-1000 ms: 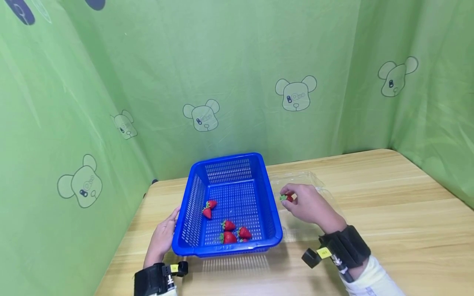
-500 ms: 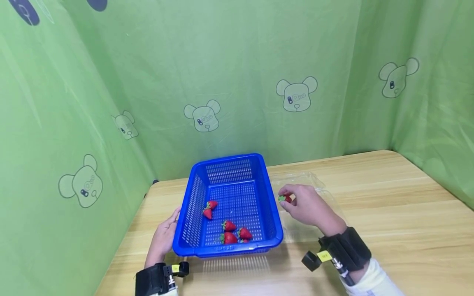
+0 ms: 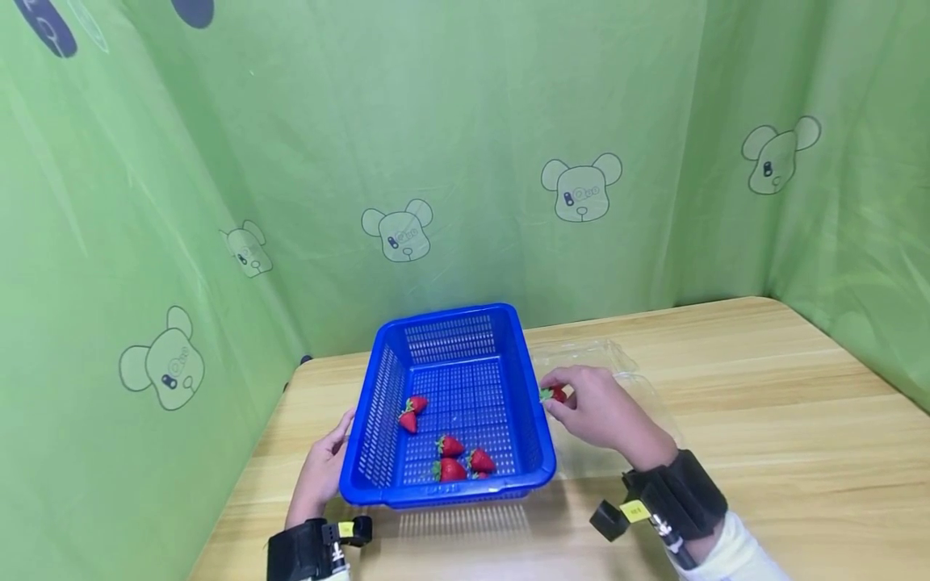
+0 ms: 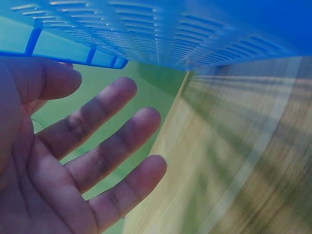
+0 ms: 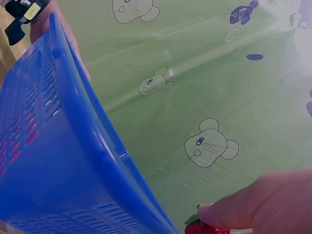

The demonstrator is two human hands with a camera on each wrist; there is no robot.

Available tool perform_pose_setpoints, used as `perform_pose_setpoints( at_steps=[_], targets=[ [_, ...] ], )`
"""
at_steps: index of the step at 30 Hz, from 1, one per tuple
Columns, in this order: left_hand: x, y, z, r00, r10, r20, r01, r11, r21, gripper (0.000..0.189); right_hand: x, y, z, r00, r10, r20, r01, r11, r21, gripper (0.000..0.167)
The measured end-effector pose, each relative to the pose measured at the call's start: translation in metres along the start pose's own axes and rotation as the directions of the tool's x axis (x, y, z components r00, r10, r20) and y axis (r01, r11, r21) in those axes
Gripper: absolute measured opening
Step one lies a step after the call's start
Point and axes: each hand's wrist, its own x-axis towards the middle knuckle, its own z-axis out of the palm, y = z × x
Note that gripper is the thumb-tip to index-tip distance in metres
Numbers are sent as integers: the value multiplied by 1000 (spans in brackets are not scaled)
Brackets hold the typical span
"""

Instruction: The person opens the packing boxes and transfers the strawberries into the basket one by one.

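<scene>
A blue slotted plastic basket (image 3: 454,492) holds several red strawberries (image 3: 449,470) with green leaves, most near its front and a pair (image 3: 409,421) by the left wall. Just outside its right rim, my right hand (image 3: 592,403) pinches one strawberry (image 3: 556,394), leafy end towards the basket. In the right wrist view, the thumb lies on that strawberry (image 5: 207,228); the other fingers are mostly hidden. My left hand (image 3: 320,472) rests along the basket's left side. Its fingers (image 4: 105,102) are spread loosely in the left wrist view, with the thumb right at the rim.
Clear plastic packaging (image 3: 581,353) lies right of the basket, partly under my right hand. The light wooden table (image 3: 756,403) is enclosed by green curtains (image 3: 479,242) with mouse-like drawings at the back and sides. Each wrist wears a black strap with a small camera.
My right hand has moved slightly left with the pinched strawberry, bringing it up to the basket's right rim. My left hand and the basket keep their places.
</scene>
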Motion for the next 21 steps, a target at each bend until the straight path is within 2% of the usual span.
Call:
perform_pose_setpoints(
  at_steps=[14,21],
  targets=[
    [1,-3,0,1000,-25,-17,25,1000,1,50,-1,-6,7,998,-54,-23,55,998,26,22],
    [0,-2,1,1000,-10,-17,10,1000,1,56,-3,-12,12,996,-93,-19,93,996,18,22]
  ],
)
